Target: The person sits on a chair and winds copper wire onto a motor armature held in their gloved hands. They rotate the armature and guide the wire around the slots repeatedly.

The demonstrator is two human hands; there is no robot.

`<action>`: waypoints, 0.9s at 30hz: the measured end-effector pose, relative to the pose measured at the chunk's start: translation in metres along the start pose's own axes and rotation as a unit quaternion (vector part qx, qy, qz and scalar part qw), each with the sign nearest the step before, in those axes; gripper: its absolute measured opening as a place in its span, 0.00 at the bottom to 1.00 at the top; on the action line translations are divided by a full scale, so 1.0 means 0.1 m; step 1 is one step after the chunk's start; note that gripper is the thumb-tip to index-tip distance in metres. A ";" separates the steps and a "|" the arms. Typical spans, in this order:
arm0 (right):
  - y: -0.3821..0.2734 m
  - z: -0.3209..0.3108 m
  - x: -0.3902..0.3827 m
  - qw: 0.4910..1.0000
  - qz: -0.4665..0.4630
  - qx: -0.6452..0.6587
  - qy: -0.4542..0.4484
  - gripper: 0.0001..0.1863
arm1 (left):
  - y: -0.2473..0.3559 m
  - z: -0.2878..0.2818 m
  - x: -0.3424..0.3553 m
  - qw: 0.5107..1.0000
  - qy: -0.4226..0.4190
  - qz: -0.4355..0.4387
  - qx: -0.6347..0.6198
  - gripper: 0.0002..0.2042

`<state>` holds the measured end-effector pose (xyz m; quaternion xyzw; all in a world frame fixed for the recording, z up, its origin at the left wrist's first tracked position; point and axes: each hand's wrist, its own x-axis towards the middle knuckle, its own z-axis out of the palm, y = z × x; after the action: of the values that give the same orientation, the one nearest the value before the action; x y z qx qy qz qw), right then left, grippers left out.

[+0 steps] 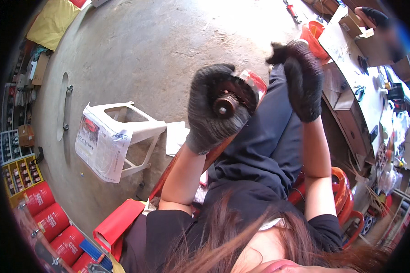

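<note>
My left hand point(209, 109), in a dark grey knit glove, is closed round what looks like an angle grinder point(223, 108). Its round dark head, with a metal spindle in the middle, faces up toward me, and a red and whitish part shows beyond the fingers. My right hand point(304, 84), gloved the same way, is raised apart from the tool, above my right leg. Its fingers are bent and smeared by motion, so I cannot make out whether they hold anything.
A white plastic stool point(123, 125) with newspaper over it stands on the concrete floor to the left. Red cylinders point(52, 220) and a yellow parts rack point(22, 175) line the left side. A cluttered workbench point(351, 77) runs along the right, with another person's arm point(373, 17) beyond it.
</note>
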<state>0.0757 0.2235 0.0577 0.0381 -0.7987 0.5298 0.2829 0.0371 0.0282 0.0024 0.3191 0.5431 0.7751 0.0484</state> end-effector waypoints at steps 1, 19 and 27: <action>0.02 -0.04 -0.08 0.995 0.018 -0.041 -0.092 0.13 | -0.03 -0.05 -0.02 1.000 0.014 -0.016 -0.021 0.29; 0.02 -0.30 -0.24 0.996 -0.006 -0.084 -0.028 0.18 | 0.05 0.10 0.09 0.975 -0.135 0.100 0.142 0.27; 0.07 -0.26 -0.40 0.974 0.194 0.029 -0.116 0.19 | 0.10 0.03 0.03 0.992 0.111 -0.046 -0.042 0.24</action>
<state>0.1170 0.2402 0.0395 -0.0481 -0.8026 0.5893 0.0788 0.0389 0.0280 0.0132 0.2037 0.5262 0.8248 0.0372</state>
